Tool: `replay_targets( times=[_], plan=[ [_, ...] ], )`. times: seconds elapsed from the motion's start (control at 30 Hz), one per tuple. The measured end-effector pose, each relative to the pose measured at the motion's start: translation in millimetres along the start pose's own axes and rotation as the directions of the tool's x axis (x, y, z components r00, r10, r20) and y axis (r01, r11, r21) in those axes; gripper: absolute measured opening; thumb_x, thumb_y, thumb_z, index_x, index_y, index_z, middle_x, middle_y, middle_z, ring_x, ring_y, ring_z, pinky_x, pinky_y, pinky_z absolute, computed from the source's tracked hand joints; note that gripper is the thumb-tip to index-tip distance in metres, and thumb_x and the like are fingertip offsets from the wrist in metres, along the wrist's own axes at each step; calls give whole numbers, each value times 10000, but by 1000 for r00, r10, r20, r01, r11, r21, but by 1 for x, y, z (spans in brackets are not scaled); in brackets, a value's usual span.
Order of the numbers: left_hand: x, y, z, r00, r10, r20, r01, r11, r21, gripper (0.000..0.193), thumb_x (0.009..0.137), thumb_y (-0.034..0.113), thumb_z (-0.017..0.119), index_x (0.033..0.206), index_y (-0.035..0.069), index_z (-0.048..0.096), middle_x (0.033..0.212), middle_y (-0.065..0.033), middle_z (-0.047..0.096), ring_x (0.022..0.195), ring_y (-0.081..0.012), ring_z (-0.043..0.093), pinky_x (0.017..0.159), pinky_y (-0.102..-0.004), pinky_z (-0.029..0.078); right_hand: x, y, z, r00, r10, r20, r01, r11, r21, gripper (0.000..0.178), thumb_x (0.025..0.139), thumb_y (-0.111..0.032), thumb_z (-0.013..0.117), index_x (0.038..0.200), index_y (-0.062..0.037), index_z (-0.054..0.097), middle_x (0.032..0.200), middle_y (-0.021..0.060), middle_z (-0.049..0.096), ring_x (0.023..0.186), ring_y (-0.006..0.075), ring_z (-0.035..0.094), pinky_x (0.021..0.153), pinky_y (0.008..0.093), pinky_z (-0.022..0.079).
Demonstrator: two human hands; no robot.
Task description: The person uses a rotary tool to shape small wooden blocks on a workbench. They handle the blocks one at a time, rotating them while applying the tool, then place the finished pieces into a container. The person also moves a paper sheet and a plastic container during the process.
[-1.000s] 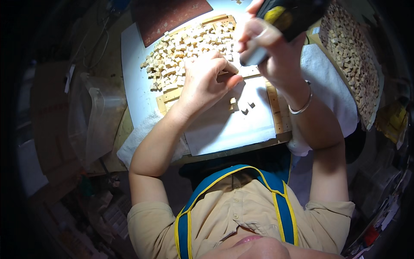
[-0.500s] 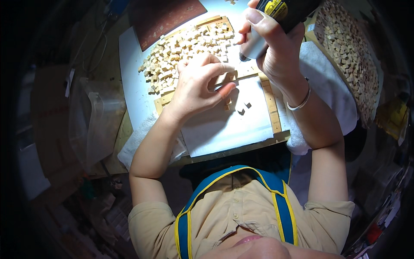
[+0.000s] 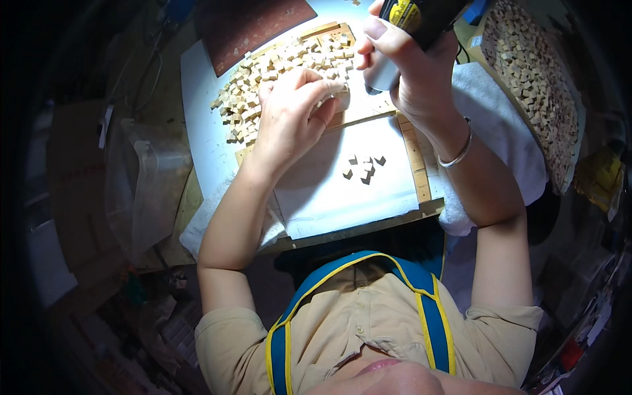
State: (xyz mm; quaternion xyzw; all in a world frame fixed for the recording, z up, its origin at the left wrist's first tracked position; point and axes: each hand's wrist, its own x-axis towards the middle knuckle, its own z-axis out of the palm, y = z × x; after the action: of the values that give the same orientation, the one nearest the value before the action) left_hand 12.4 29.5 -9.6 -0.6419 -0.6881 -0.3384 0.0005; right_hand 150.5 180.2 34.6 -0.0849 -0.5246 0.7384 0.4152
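— What has the right hand got?
— It is closed round a dark tool, top centre of the frame.
— And the left hand?
— Fingers curled onto the pile of small wooden cubes, upper centre; whether it pinches one I cannot tell.

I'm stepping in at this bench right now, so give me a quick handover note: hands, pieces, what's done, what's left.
Left hand: fingers down on the heap of small tan wooden cubes, apparently pinching one.
Right hand: wrapped around a black and grey handheld tool with a yellow label, tip near the left fingers.
Done, apparently: a few loose cubes lie apart on the white sheet.
Left: most of the heap. A tray of more cubes sits at right.
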Motion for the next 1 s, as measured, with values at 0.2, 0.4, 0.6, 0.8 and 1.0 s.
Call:
replay_targets(
  times=[0.2,0.4,0.6,0.8,1.0],
  plan=[
    [8,6,3,998,48,38,-55,974,222,315,831,122,768,1120,247,760,981,-24,625,946,-207,621,896,-449,383,-1,13,-1,999,-47,24,47,999,6,215,843,50,725,1016,-31,628,801,-12,618,647,63,570,573,240,455],
    [10,3,1,994,85,66,-98,970,224,210,818,162,796,1018,215,759,936,-23,631,938,-207,620,873,-437,376,1,23,-13,995,-90,53,91,996,-22,309,782,83,706,1050,-36,609,824,-33,591,652,49,547,576,227,431],
    [9,-2,0,992,117,-41,-110,984,143,196,761,217,860,877,149,717,883,-10,639,873,-202,623,830,-404,378,3,22,-7,995,-96,36,97,995,-28,351,763,76,714,1073,-45,602,857,-61,563,702,27,512,603,203,397],
    [1,11,3,979,195,-66,-186,976,114,222,738,255,883,839,167,705,815,6,613,790,-177,616,784,-378,381,3,21,-11,998,-54,34,55,998,-20,408,754,64,720,1129,-45,597,869,-73,544,721,16,486,621,202,385],
    [-2,18,8,989,147,-20,-146,988,53,217,768,252,869,887,159,712,827,1,614,778,-169,616,795,-372,379,3,23,-8,998,-59,25,59,998,-7,514,723,73,707,1216,-21,592,910,-77,528,761,16,472,659,205,380]
  ],
)
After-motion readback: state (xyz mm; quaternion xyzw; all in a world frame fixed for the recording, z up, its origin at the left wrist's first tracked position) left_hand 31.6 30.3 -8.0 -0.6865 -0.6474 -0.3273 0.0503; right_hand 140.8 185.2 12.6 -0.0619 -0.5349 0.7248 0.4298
